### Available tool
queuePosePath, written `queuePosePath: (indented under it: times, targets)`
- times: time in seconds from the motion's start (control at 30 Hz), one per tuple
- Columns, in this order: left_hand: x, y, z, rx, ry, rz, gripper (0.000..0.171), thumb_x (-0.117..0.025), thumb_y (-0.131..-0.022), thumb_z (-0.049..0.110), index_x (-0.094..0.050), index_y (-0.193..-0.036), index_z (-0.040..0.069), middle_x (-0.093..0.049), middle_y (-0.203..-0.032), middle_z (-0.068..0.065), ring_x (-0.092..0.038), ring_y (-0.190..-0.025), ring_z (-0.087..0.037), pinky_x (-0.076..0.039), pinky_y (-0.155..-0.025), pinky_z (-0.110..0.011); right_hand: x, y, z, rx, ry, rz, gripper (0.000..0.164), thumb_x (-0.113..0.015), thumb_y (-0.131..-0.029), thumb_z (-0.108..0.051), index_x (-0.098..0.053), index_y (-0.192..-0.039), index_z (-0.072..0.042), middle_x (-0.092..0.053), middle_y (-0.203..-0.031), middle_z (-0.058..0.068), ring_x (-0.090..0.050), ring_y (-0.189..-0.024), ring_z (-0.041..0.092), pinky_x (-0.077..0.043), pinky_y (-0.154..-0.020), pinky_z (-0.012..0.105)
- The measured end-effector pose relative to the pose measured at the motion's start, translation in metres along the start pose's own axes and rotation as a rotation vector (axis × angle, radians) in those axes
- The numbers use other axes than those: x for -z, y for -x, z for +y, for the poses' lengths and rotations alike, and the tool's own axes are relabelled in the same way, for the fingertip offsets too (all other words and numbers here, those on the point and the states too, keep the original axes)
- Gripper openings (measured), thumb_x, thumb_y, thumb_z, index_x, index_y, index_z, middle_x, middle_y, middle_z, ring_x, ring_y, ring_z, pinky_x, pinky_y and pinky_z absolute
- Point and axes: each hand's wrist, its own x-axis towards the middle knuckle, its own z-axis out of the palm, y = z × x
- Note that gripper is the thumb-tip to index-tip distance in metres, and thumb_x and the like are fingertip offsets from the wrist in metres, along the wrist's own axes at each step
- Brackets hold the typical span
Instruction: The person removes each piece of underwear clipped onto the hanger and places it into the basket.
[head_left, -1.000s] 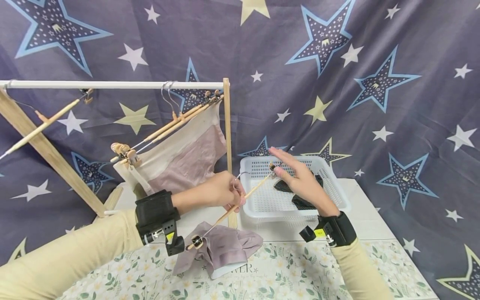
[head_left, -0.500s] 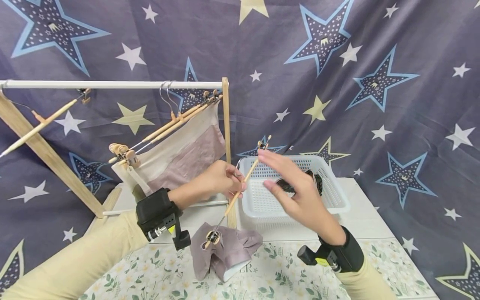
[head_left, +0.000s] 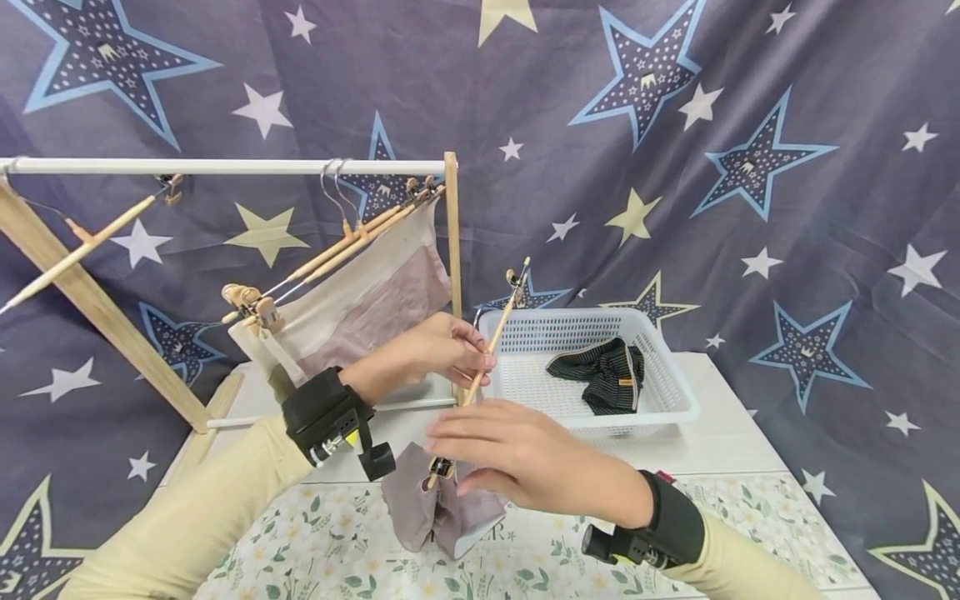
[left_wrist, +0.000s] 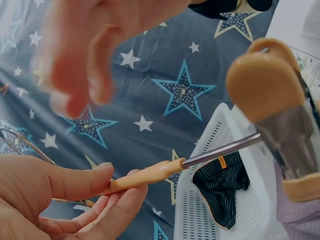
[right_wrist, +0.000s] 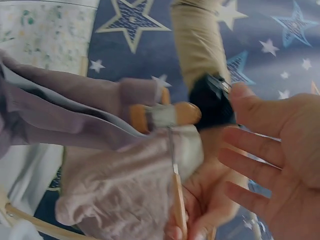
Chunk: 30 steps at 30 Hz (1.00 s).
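Observation:
My left hand pinches a wooden clip hanger between thumb and fingers at the middle of its bar. The hanger slants, one clip high at the right and the other clip low. That lower clip grips a mauve garment, which hangs bunched over the patterned cloth; the right wrist view shows its folded layers. Right beside the lower clip is my right hand, fingers extended and holding nothing. It covers part of the garment and the bar in the head view.
A pale blue basket at right holds a dark striped garment. At left stands a wooden rack with a white rod. Hangers and a pink-and-cream garment hang from it. A star-printed curtain is behind.
The hanger has tilted steeper, its free clip swinging up and left. My right hand has left the upper clip and come down left to the lower clip. The left hand keeps its pinch.

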Motion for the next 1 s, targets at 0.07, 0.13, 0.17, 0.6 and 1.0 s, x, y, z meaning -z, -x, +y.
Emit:
queuePosePath:
  times: [0.07, 0.13, 0.17, 0.6, 1.0]
  targets:
    - [0.002, -0.002, -0.001, 0.013, 0.0, -0.021, 0.012, -0.068, -0.095, 0.001, -0.059, -0.102, -0.001, -0.073, -0.082, -0.006, -0.073, -0.073, -0.014, -0.063, -0.078, -0.035, -0.006, 0.001, -0.002, 0.007, 0.045, -0.066, 0.05, -0.077, -0.089, -0.025, -0.065, -0.133, -0.005, -0.068, -0.134, 0.008, -0.063, -0.128, 0.022, -0.045, -0.113, 0.032]
    - [0.003, -0.004, -0.002, 0.022, -0.006, -0.035, 0.013, -0.068, -0.096, 0.002, -0.059, -0.104, -0.002, -0.073, -0.082, -0.006, -0.074, -0.074, -0.014, -0.063, -0.077, -0.033, -0.011, 0.002, -0.004, 0.002, 0.112, -0.124, 0.05, -0.079, -0.088, -0.026, -0.065, -0.133, -0.008, -0.068, -0.134, 0.005, -0.062, -0.128, 0.018, -0.045, -0.112, 0.03]
    - [0.004, -0.004, -0.003, 0.028, -0.008, -0.041, 0.013, -0.068, -0.096, 0.003, -0.059, -0.104, -0.002, -0.073, -0.082, -0.006, -0.073, -0.073, -0.013, -0.063, -0.077, -0.032, -0.013, 0.003, -0.004, 0.002, 0.149, -0.148, 0.049, -0.079, -0.088, -0.026, -0.066, -0.132, -0.01, -0.068, -0.134, 0.003, -0.062, -0.128, 0.017, -0.046, -0.112, 0.03]
    - [0.001, -0.007, -0.01, 0.059, -0.012, -0.078, 0.014, -0.068, -0.096, 0.003, -0.063, -0.106, -0.005, -0.072, -0.076, -0.006, -0.072, -0.07, -0.012, -0.062, -0.07, -0.027, -0.024, 0.003, -0.009, 0.031, 0.275, -0.238, 0.037, -0.069, -0.091, -0.007, -0.067, -0.128, -0.014, -0.07, -0.123, -0.003, -0.064, -0.118, 0.011, -0.044, -0.112, 0.028]
    - [0.0, -0.007, -0.012, 0.042, -0.007, -0.07, 0.006, -0.067, -0.096, 0.002, -0.063, -0.099, -0.002, -0.071, -0.071, -0.003, -0.07, -0.067, -0.011, -0.06, -0.064, -0.022, -0.024, 0.002, -0.009, 0.063, 0.31, -0.241, 0.027, -0.068, -0.091, -0.008, -0.07, -0.118, -0.014, -0.07, -0.116, -0.005, -0.064, -0.111, 0.009, -0.045, -0.108, 0.025]
